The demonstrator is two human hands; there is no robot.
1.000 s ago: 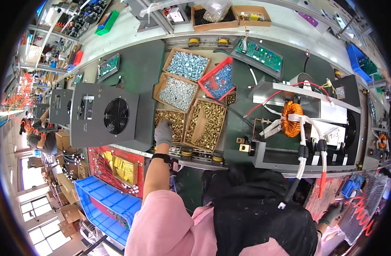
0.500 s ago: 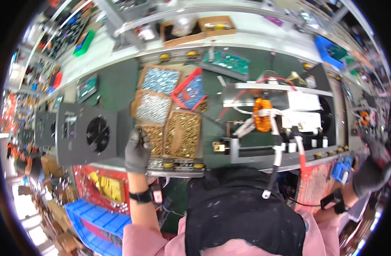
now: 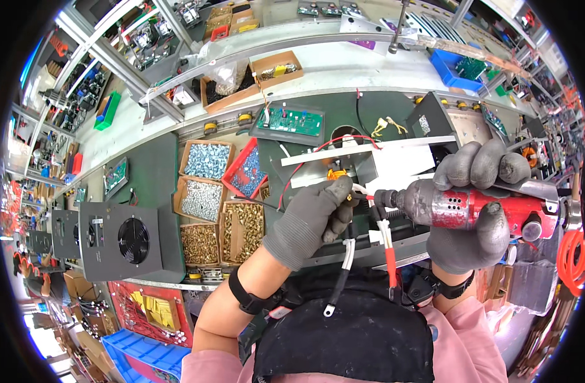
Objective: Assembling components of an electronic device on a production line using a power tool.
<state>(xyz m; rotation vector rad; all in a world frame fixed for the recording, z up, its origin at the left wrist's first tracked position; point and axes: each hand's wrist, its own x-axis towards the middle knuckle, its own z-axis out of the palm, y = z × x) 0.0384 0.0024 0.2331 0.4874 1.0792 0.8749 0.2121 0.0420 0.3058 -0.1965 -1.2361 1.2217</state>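
My right hand (image 3: 466,246), in a grey glove, is wrapped round a red air impact driver (image 3: 455,207), whose nose points left. My left hand (image 3: 305,217), gloved too, pinches its fingertips just ahead of the driver's tip; what they hold is too small to make out. Both hands are over an open metal chassis (image 3: 331,153). Inside it an orange wound coil (image 3: 336,174) shows in part behind my left fingers. A cable with a red sleeve (image 3: 390,262) and a black cable with a ring lug (image 3: 339,287) hang over the near edge.
Left of the chassis stand trays of brass-coloured screws (image 3: 243,233) and silver fasteners (image 3: 206,199), plus a red bin (image 3: 246,169). Further left is a grey fan housing (image 3: 120,242). A green circuit board (image 3: 291,121) lies behind. An orange coiled hose (image 3: 572,262) hangs at right.
My left hand has left the brass-screw tray and moved right over the chassis. My right hand has come in from the far right, now gripping the red driver. The view has shifted.
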